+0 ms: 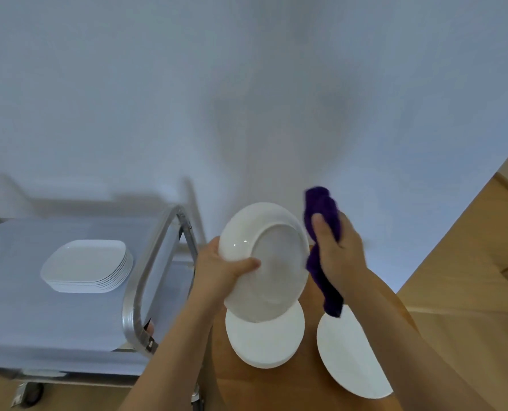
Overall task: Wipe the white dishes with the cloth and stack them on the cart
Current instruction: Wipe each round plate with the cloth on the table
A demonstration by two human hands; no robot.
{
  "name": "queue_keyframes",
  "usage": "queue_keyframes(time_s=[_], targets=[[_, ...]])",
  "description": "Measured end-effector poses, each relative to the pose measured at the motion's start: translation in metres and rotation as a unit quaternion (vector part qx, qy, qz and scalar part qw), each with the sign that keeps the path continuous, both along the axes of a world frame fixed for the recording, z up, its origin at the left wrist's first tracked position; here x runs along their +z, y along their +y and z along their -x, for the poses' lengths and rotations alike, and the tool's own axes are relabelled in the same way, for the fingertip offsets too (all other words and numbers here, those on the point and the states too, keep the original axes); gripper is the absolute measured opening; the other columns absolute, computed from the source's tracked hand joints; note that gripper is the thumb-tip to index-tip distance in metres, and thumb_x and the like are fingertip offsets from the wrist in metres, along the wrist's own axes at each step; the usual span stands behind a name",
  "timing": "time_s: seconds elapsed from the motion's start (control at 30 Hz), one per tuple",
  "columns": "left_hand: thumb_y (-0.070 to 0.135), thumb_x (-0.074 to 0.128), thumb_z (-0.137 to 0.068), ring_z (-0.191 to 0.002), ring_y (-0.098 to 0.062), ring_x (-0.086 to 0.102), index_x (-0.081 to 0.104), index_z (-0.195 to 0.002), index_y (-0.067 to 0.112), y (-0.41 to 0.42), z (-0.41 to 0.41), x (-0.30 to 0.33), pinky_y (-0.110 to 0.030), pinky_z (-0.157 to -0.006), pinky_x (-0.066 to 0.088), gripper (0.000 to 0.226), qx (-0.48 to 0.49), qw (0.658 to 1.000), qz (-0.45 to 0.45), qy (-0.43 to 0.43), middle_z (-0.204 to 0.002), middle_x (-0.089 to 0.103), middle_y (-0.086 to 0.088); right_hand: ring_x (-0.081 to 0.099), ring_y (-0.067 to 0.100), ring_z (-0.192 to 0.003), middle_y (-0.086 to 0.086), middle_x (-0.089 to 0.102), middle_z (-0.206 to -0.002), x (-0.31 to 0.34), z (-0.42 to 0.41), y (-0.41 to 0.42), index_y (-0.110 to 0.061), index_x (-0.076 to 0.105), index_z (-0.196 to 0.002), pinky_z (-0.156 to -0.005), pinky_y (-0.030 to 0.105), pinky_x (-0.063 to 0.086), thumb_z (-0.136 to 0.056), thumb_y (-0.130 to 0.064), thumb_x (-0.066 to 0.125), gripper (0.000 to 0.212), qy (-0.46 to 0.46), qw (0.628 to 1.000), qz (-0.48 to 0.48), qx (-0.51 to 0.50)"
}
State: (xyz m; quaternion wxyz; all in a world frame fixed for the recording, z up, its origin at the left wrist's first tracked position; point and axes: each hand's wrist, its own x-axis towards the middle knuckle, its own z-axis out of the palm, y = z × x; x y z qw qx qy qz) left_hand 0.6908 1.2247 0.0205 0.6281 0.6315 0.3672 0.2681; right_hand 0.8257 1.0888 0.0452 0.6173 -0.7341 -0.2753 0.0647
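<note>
The left hand (217, 271) is gripping a tilted white plate (264, 262), thumb curling over its underside. The right hand (340, 250) is clutching the purple cloth (321, 209), fingers wrapping it, beside the plate's right rim.

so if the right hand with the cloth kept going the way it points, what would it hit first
Likely nothing close: the right hand, gripping the cloth, points up and away toward the wall. The plate sits to its left, outside that line, though depth is unclear.

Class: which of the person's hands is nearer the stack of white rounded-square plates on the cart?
Left. The left hand, gripping a round white plate, is beside the cart; the right hand is farther off.
</note>
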Motion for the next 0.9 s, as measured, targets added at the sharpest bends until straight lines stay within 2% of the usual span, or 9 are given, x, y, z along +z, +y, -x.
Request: queue_keyframes(time_s=[0.07,0.1,0.17,0.23,0.33,0.43,0.6,0.77,0.9], targets=[[0.014,0.088,-0.061,-0.076,-0.004,0.064,0.056,-0.091,0.036,-0.008,-0.006,0.001,-0.018,-0.053,0.049,0.049,-0.036,0.998,-0.038,0.038,-0.091,0.065,0.012,0.048,-0.019,-0.098,-0.045,0.054,-0.099,0.013,0.008,0.021,-0.055,0.052,-0.102,-0.081,-0.003,0.032,-0.092,-0.031,0.049,0.026,-0.11,0.989,-0.011,0.094],[0.017,0.088,-0.06,-0.079,-0.005,0.063,0.055,-0.09,0.037,-0.011,-0.008,0.002,-0.019,-0.056,0.048,0.049,-0.053,0.995,-0.058,0.055,-0.09,0.065,0.012,0.045,-0.014,-0.109,-0.041,0.051,-0.112,0.016,0.01,0.031,-0.05,0.053,-0.113,-0.091,0.0,0.028,-0.093,-0.026,0.049,0.032,-0.157,0.978,-0.002,0.135],[0.02,0.089,-0.06,-0.077,-0.003,0.063,0.055,-0.088,0.037,-0.012,-0.009,0.004,-0.016,-0.054,0.047,0.047,-0.066,0.992,-0.079,0.067,-0.086,0.065,0.014,0.041,0.012,-0.127,-0.011,0.051,-0.133,0.016,0.009,0.044,-0.022,0.06,-0.123,-0.108,0.024,0.026,-0.092,-0.021,0.051,0.032,-0.252,0.949,0.068,0.179],[0.02,0.088,-0.06,-0.071,0.0,0.062,0.055,-0.086,0.037,-0.012,-0.007,0.007,-0.01,-0.047,0.045,0.045,-0.068,0.99,-0.096,0.077,-0.082,0.064,0.015,0.041,0.03,-0.126,0.008,0.05,-0.135,0.011,0.006,0.047,-0.013,0.066,-0.117,-0.103,0.048,0.031,-0.09,-0.029,0.053,0.034,-0.356,0.905,0.154,0.175],[0.021,0.086,-0.062,-0.073,0.002,0.057,0.051,-0.085,0.039,-0.014,-0.003,0.009,-0.006,-0.047,0.04,0.046,-0.072,0.984,-0.127,0.098,-0.082,0.06,0.019,0.041,0.029,-0.125,0.007,0.048,-0.136,0.006,0.0,0.046,-0.018,0.065,-0.118,-0.099,0.049,0.033,-0.088,-0.046,0.044,0.046,-0.403,0.88,0.196,0.16],[0.022,0.087,-0.061,-0.08,-0.001,0.057,0.049,-0.087,0.041,-0.019,0.0,0.009,-0.014,-0.057,0.042,0.05,-0.066,0.986,-0.129,0.086,-0.088,0.059,0.018,0.035,0.017,-0.125,-0.004,0.045,-0.138,0.002,-0.008,0.044,-0.027,0.057,-0.126,-0.103,0.034,0.029,-0.087,-0.054,0.031,0.054,-0.313,0.928,0.158,0.125],[0.029,0.088,-0.051,-0.083,-0.005,0.061,0.054,-0.09,0.039,-0.023,0.005,0.02,-0.022,-0.059,0.049,0.052,-0.022,0.995,-0.093,0.038,-0.092,0.063,0.015,0.046,0.014,-0.115,-0.009,0.048,-0.127,-0.009,-0.031,0.037,-0.029,0.051,-0.125,-0.095,0.032,0.038,-0.09,-0.052,0.044,0.043,-0.036,0.994,0.093,0.054],[0.01,0.088,-0.059,-0.072,0.002,0.067,0.059,-0.091,0.033,-0.019,0.004,0.03,-0.018,-0.051,0.052,0.049,0.036,0.998,-0.02,-0.05,-0.08,0.07,0.022,0.065,0.0,-0.077,-0.007,0.068,-0.091,-0.029,-0.032,0.015,-0.042,0.063,-0.089,-0.059,0.015,0.051,-0.087,-0.042,0.06,0.004,0.174,0.982,-0.046,0.062],[0.004,0.084,-0.063,-0.066,0.006,0.066,0.057,-0.089,0.031,-0.027,-0.013,0.033,-0.019,-0.052,0.053,0.045,0.08,0.989,0.038,-0.115,-0.072,0.068,0.028,0.067,0.023,-0.098,0.004,0.069,-0.108,-0.045,-0.017,0.009,-0.027,0.062,-0.111,-0.075,0.041,0.057,-0.073,-0.036,0.077,0.042,0.322,0.927,-0.175,0.079]])
